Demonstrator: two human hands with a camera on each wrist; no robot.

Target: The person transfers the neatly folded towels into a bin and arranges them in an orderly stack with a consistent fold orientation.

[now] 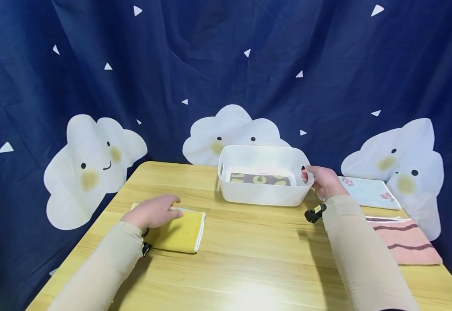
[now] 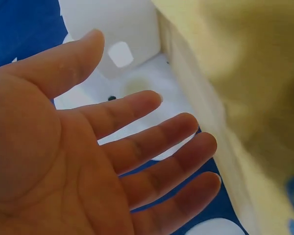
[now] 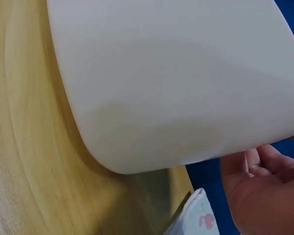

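On the table's left side lies a folded yellow towel (image 1: 183, 233) with a white edge. My left hand (image 1: 153, 211) hovers over it, fingers spread and palm bare in the left wrist view, holding nothing. A white plastic bin (image 1: 260, 195) with cut-out handles stands toward the back middle. Inside it lies a grey-brown towel (image 1: 245, 177) with a yellow pattern. At the bin's right end, my right hand (image 1: 324, 180) grips the handle, its fingers curled at the opening. In the right wrist view the bin wall (image 3: 161, 88) hides part of those fingers.
Right of the bin, a light blue towel (image 1: 371, 193) with pink flowers lies folded, partly behind my right wrist. Nearer me is a pink towel (image 1: 408, 242) with dark wavy stripes. A dark blue curtain (image 1: 210, 56) with clouds hangs behind the wooden table (image 1: 257, 250).
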